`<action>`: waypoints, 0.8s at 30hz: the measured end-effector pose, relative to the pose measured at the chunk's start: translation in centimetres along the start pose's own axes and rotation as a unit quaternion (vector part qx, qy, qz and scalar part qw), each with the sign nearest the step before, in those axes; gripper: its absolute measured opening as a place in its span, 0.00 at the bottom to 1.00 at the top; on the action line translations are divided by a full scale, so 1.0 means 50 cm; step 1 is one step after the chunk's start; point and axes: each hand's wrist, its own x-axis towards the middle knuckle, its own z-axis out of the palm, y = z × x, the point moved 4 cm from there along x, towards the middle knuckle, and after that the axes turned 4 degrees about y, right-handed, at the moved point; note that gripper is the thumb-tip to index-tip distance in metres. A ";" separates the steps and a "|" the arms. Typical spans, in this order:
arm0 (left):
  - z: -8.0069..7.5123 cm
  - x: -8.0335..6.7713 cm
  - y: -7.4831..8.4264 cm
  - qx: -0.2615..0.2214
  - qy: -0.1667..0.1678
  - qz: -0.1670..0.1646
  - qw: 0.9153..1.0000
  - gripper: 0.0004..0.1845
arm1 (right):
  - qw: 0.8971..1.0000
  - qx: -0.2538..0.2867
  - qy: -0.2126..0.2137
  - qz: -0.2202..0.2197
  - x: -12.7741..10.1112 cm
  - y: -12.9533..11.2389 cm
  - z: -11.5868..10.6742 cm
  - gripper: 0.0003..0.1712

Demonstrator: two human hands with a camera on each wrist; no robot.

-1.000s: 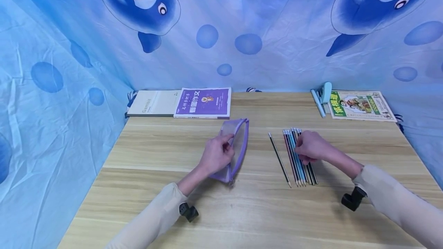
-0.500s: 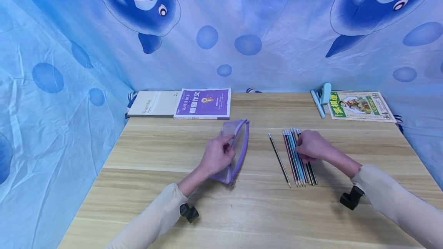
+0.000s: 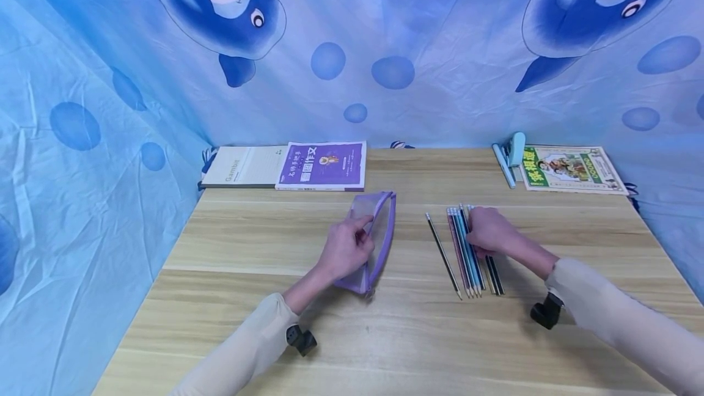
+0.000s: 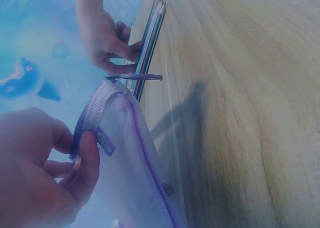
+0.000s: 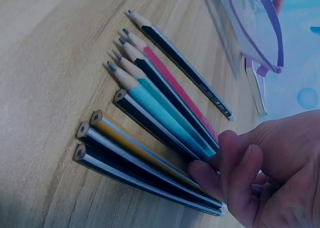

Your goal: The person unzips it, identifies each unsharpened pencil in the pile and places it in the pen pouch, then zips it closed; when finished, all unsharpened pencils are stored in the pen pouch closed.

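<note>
Purple mesh pouch (image 3: 371, 242) sits mid-bench, its mouth propped open by the left hand (image 3: 346, 248) pinching the rim; at three o'clock, right hand (image 3: 489, 232) fingers curl around the pencils (image 3: 467, 255).

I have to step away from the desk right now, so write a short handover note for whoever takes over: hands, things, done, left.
Left hand: pinches the rim of the purple mesh pouch, holding its mouth open on the table.
Right hand: fingers curled over the row of pencils lying beside the pouch; none lifted.
One dark pencil lies apart, between the row and the pouch.
Done: pouch opened.
Left: judging by the layout, all pencils are out and none appears to be in the pouch.
</note>
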 end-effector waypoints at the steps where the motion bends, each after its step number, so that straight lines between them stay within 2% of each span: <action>1: 0.001 0.000 -0.001 0.000 -0.002 -0.002 1.000 0.25 | 1.000 -0.005 0.002 -0.003 0.001 0.000 0.000 0.11; 13: 0.002 0.001 -0.003 0.002 -0.010 -0.018 1.000 0.25 | 0.999 -0.030 -0.010 -0.002 0.013 -0.007 0.002 0.14; 19: 0.002 0.003 -0.003 0.002 -0.009 -0.016 1.000 0.25 | 1.000 -0.020 -0.016 0.004 0.022 -0.006 -0.002 0.12; 24: 0.002 0.004 -0.002 0.002 -0.014 -0.017 1.000 0.25 | 1.000 0.010 -0.013 0.003 0.021 -0.009 -0.020 0.09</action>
